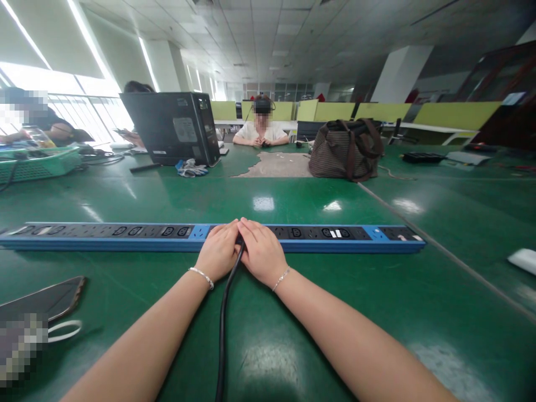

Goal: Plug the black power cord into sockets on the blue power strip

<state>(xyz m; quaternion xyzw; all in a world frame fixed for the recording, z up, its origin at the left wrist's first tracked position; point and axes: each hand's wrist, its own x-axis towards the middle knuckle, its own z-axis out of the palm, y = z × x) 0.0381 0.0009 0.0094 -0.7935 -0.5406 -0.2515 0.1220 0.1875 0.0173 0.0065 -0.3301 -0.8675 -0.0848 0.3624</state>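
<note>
A long blue power strip (335,246) with black socket panels lies crosswise on the green table. My left hand (220,248) and my right hand (263,251) meet over its middle, fingertips touching. Both are closed around the end of a black power cord (226,312), which runs from between them down toward the table's near edge. My fingers hide most of the cord's end, so I cannot tell whether it sits in a socket. A bracelet circles each wrist.
A phone (50,298) lies at the near left. Farther back are a black computer case (167,128), gloves (191,168), a green basket (42,164) and a brown bag (347,148). A person (262,131) sits opposite; others are at the left. A white object (523,260) rests at the right.
</note>
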